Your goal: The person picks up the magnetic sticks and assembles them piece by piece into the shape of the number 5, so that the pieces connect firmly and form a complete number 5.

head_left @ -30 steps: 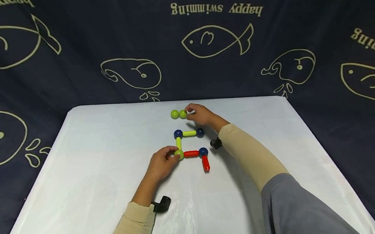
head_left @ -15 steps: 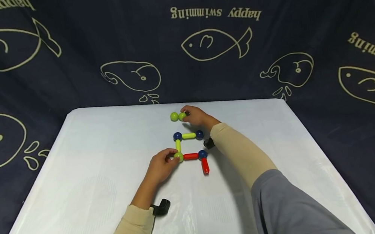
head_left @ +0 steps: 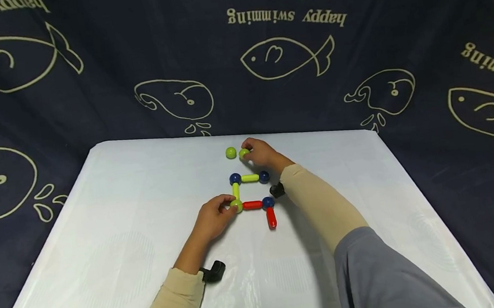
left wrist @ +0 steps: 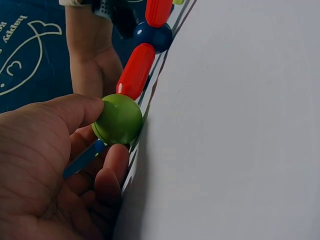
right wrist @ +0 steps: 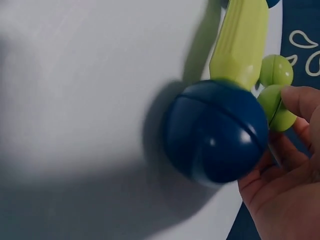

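Just behind the left hand, a black wrist camera is worn at the cuff of a beige sleeve. To the right of that hand, a red stick is laid with its loose end aimed back toward the person, its other end set against a blue ball. That ball is linked by a second red stick, running crosswise, to the green ball right at the left hand, and yep, it's properly pinched there between thumb and fingers.

Going outward from that hand, a yellow-green stick is run from the held ball to another blue ball. From there a crosswise yellow-green stick is stretched over to a third blue ball, which is parked just on the near side of the right hand. By that hand a second green ball is gripped at the fingertips. A third green ball is left sitting on the bench just left of it, small gap between. Past both hands, a navy curtain with fish drawings is hung.
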`<state>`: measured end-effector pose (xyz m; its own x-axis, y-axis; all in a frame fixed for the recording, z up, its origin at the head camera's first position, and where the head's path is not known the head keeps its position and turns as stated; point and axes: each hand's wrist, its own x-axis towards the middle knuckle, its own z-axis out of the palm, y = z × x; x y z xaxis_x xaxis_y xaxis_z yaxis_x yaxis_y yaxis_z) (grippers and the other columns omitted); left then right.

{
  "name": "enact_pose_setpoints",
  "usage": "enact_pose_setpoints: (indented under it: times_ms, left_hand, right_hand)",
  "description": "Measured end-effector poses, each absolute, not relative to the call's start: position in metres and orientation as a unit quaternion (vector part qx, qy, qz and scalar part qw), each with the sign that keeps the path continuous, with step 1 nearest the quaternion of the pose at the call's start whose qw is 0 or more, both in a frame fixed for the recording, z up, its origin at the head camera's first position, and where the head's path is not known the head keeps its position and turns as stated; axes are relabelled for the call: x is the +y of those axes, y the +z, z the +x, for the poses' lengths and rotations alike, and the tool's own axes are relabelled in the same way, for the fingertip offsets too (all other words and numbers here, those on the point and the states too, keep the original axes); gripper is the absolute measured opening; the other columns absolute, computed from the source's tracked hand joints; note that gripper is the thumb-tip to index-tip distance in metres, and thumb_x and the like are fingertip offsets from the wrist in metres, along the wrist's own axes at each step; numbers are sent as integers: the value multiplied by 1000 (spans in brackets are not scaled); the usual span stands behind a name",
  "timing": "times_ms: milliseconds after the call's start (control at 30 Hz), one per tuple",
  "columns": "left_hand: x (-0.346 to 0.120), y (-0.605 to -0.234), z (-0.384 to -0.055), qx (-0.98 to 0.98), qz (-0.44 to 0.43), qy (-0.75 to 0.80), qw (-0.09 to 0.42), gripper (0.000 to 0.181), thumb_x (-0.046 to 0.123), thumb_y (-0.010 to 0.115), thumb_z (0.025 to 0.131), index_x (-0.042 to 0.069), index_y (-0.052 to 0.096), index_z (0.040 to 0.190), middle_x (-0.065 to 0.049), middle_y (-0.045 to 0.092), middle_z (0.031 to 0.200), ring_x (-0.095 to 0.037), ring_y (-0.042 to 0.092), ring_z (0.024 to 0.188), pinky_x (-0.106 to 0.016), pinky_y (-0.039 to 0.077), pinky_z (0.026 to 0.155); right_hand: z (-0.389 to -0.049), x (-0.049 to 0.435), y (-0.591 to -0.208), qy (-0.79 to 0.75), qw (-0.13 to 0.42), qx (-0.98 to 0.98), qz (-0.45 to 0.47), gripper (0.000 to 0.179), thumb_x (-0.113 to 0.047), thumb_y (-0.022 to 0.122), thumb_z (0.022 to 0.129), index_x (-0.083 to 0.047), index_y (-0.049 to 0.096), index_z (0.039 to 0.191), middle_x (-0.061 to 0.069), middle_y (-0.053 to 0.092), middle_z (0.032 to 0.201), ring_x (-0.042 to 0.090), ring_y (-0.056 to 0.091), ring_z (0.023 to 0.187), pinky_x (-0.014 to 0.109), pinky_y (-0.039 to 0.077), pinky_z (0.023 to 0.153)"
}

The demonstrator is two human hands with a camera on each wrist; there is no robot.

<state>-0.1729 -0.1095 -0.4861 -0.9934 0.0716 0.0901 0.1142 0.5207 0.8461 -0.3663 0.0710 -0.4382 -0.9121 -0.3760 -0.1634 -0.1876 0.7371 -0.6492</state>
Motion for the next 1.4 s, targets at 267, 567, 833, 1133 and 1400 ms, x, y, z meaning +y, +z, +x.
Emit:
enact_pose_setpoints:
  times_ms: [267, 567, 833, 1133, 1400]
  left_hand:
    - [-109, -486, -173, -876, -51, -480, 16, 24, 21, 72, 91, 13, 71, 114, -1, 69, 101, -15, 54, 77, -33, 44, 71]
    - [-110, -485, -170, -876, -49, -480, 12, 24, 21, 72, 91, 13, 71, 114, -1, 69, 100, -14, 54, 76, -33, 44, 70]
    - [-110, -484, -170, -873, -52, -485, 17, 24, 21, 72, 91, 13, 71, 114, -1, 69, 100, -15, 54, 75, -32, 43, 68]
    - [-110, -486, -171, -874, -55, -482, 18, 24, 22, 71, 92, 13, 71, 114, -1, 68, 100, -14, 54, 75, -32, 44, 67]
    - [-109, -488, -174, -876, -51, -480, 10, 24, 24, 70, 93, 14, 71, 115, -1, 69, 103, -15, 55, 77, -33, 45, 69]
  right_hand:
    - [-351, 91, -428, -338, 126, 916, -173, 39, -19, 60, 99, -10, 55, 137, 12, 57, 133, 27, 55, 116, 41, 47, 93]
    - [-314, 115, -428, -392, 112, 895, -183, 36, -22, 64, 98, -10, 57, 132, 8, 58, 127, 24, 60, 106, 39, 50, 88]
    - [-274, 142, -426, -439, 89, 878, -168, 34, -19, 63, 97, -8, 58, 129, 7, 60, 126, 25, 61, 106, 40, 50, 83]
    - [-223, 178, -429, -527, 90, 833, -140, 27, -10, 67, 93, -2, 56, 117, 15, 61, 113, 24, 62, 89, 34, 47, 74]
    - [-182, 188, -446, -535, 115, 825, -140, 30, -5, 69, 91, -4, 59, 119, 13, 60, 116, 20, 64, 84, 29, 48, 69]
